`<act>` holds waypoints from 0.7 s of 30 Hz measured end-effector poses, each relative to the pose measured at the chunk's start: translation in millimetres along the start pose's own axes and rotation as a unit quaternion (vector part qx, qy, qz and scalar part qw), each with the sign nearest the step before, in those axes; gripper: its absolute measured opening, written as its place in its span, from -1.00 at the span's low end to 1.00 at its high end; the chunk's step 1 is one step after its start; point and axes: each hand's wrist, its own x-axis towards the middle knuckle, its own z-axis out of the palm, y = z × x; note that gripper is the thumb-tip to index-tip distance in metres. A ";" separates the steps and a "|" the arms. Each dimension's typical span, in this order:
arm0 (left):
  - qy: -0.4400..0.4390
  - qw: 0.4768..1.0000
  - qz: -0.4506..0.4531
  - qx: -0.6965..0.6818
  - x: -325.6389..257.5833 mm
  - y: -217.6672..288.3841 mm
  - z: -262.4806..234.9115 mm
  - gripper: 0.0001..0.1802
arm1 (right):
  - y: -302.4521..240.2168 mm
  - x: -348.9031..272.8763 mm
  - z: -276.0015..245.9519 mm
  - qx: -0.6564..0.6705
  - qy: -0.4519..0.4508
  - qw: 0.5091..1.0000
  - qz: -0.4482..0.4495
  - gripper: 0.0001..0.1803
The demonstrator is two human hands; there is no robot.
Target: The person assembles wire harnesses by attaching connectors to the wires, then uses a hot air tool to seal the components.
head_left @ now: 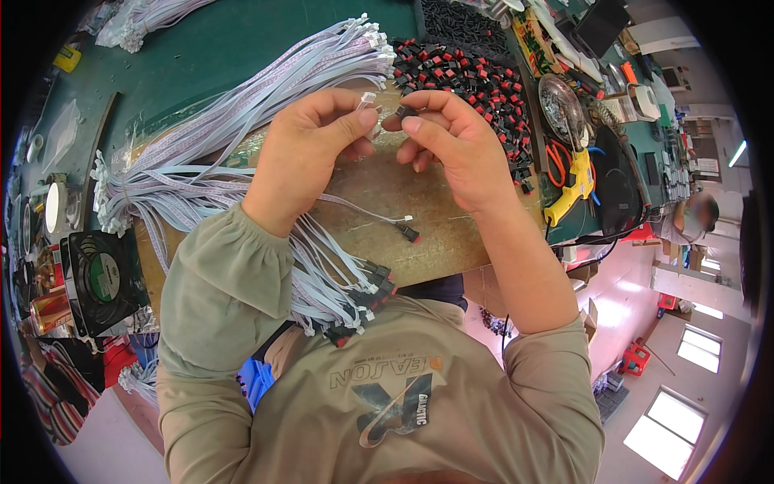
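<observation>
My left hand (pixel 310 141) pinches the white connector (pixel 368 98) at the end of a cable between thumb and fingertips. Just to its right, my right hand (pixel 459 149) grips a small black part (pixel 406 111) with thumb and forefinger. A narrow gap separates the two sets of fingertips. Below them, one cable end with a black-and-red piece (pixel 410 234) lies on the brown work board (pixel 451 242). A thick bundle of white flat cables (pixel 266 89) stretches behind my left hand. More cables with black-and-red ends (pixel 375 286) hang over the board's near edge.
Behind my right hand spreads a heap of small black-and-red parts (pixel 476 85), with a tray of black pieces (pixel 463 28) beyond. A yellow glue gun (pixel 574 185), orange-handled pliers (pixel 556 161) and a round metal dish (pixel 558 101) lie right. A black fan (pixel 101 278) stands left.
</observation>
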 end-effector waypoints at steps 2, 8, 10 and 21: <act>-0.001 1.000 0.001 -0.001 -0.5 -0.3 -0.1 -0.79 | 0.5 -0.4 0.1 0.005 0.000 1.000 -0.001 -0.68; 0.004 1.000 -0.006 0.004 -0.5 1.4 0.8 -0.79 | 1.1 0.2 -0.8 0.003 -0.010 1.000 0.003 -0.69; -0.003 1.000 -0.002 0.005 -0.5 0.4 0.2 -0.77 | 1.6 0.8 -3.2 -0.026 -0.009 0.999 -0.018 -0.71; -0.018 0.999 -0.041 -0.022 0.5 1.9 -4.8 -0.82 | -11.4 9.4 -3.3 -0.181 -0.013 0.980 -0.083 -0.72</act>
